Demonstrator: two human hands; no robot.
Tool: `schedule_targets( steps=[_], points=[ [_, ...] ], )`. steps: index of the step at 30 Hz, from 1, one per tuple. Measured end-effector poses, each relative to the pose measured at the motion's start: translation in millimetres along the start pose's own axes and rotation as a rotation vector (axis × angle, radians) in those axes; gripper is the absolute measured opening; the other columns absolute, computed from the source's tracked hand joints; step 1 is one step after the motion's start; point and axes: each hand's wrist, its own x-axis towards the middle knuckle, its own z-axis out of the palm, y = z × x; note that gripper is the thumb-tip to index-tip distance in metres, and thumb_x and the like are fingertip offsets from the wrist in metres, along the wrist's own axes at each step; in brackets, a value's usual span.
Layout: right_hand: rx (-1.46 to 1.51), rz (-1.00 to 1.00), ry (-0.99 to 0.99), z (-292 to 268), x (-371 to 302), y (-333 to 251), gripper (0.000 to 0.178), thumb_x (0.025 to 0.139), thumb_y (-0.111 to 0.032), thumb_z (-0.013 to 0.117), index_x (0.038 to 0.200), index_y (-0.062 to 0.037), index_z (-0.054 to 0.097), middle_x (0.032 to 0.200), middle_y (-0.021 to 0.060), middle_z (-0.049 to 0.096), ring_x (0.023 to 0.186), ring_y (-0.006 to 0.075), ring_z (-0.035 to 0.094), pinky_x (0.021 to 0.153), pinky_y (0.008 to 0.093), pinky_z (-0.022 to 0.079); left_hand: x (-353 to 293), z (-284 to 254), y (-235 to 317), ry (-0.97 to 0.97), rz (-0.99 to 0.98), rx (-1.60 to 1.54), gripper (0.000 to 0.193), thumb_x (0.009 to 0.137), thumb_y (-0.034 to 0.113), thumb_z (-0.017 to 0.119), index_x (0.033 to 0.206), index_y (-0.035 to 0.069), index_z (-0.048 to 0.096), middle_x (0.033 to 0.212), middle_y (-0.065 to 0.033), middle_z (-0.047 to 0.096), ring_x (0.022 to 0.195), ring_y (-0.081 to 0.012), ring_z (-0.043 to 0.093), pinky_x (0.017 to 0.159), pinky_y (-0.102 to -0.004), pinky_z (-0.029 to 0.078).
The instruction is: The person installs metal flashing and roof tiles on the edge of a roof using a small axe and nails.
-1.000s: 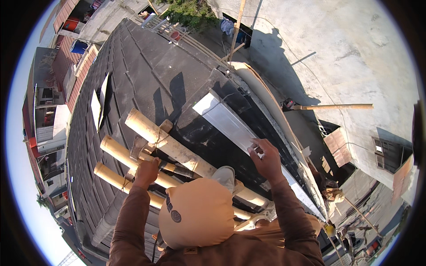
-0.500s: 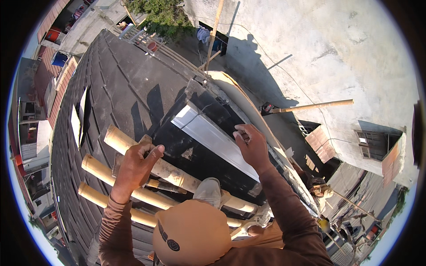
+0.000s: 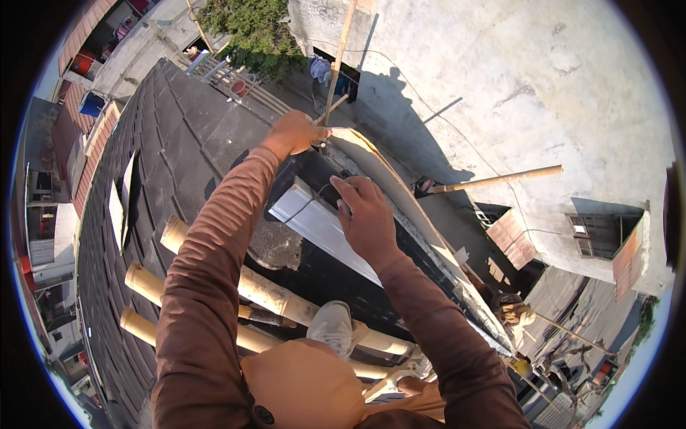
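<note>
My left hand (image 3: pixel 294 134) is stretched out to the far corner of the dark roof, beside the edge of a long pale board (image 3: pixel 411 189). Its fingers are closed there, and what they hold, if anything, is too small to make out. Over the long white ribbed strip (image 3: pixel 309 214) hovers my right hand (image 3: pixel 366 218), loosely bent with index finger and thumb apart. A thin dark wire (image 3: pixel 307 202) crosses the strip's far end, close to the right index fingertip. Part of the strip is hidden under my right hand and forearm.
Bamboo poles (image 3: pixel 146 284) lie across the dark tiled roof (image 3: pixel 186 136), and a shoe (image 3: pixel 331 325) rests by them. Beyond the edge is a drop to a passage, with a concrete wall (image 3: pixel 514 79). A bamboo pole (image 3: pixel 500 179) juts from that side. Bent white sheet (image 3: pixel 118 207) lies left.
My left hand has moved from above the bamboo poles up and right to the far roof corner. The right hand has shifted up and left, nearer the white strip's end.
</note>
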Motion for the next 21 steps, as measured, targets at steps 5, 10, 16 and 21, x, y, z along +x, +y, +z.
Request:
schedule_targets(
  steps=[5, 10, 16, 21],
  points=[
    [0.019, 0.037, -0.037, 7, 2, 1, 0.044, 0.085, -0.003, 0.070, 0.128, -0.0092, 0.065, 0.114, 0.0092, 0.061, 0.105, 0.0312, 0.062, 0.091, 0.0429, 0.053, 0, 6, 0, -0.011, 0.022, -0.099, 0.052, 0.083, 0.048, 0.075, 0.098, -0.003, 0.076, 0.093, -0.0279, 0.072, 0.095, -0.0445, 0.070, 0.085, -0.0470, 0.054],
    [0.081, 0.047, -0.009, 13, 6, 0, 0.037, 0.087, -0.004, 0.071, 0.123, -0.0085, 0.067, 0.114, 0.0091, 0.062, 0.105, 0.0325, 0.063, 0.092, 0.0434, 0.053, -6, 8, -5, 0.172, 0.003, -0.253, 0.040, 0.080, 0.034, 0.075, 0.096, -0.002, 0.071, 0.083, -0.0213, 0.070, 0.076, -0.0344, 0.066, 0.074, -0.0431, 0.052],
    [0.132, 0.094, -0.003, 13, 6, 0, 0.034, 0.088, -0.005, 0.070, 0.122, -0.0083, 0.067, 0.112, 0.0095, 0.063, 0.105, 0.0331, 0.064, 0.091, 0.0434, 0.054, -35, 4, -8, 0.312, 0.207, -0.453, 0.029, 0.087, 0.027, 0.068, 0.097, 0.001, 0.071, 0.081, -0.0220, 0.070, 0.077, -0.0387, 0.068, 0.076, -0.0437, 0.053],
    [0.222, 0.097, 0.043, 15, 4, -2, 0.032, 0.090, -0.006, 0.070, 0.122, -0.0084, 0.067, 0.111, 0.0117, 0.065, 0.098, 0.0324, 0.068, 0.085, 0.0406, 0.055, -75, -16, 27, 0.341, 0.242, -0.491, 0.021, 0.092, 0.021, 0.067, 0.092, 0.000, 0.063, 0.073, -0.0162, 0.063, 0.066, -0.0281, 0.053, 0.066, -0.0395, 0.047]
  ],
)
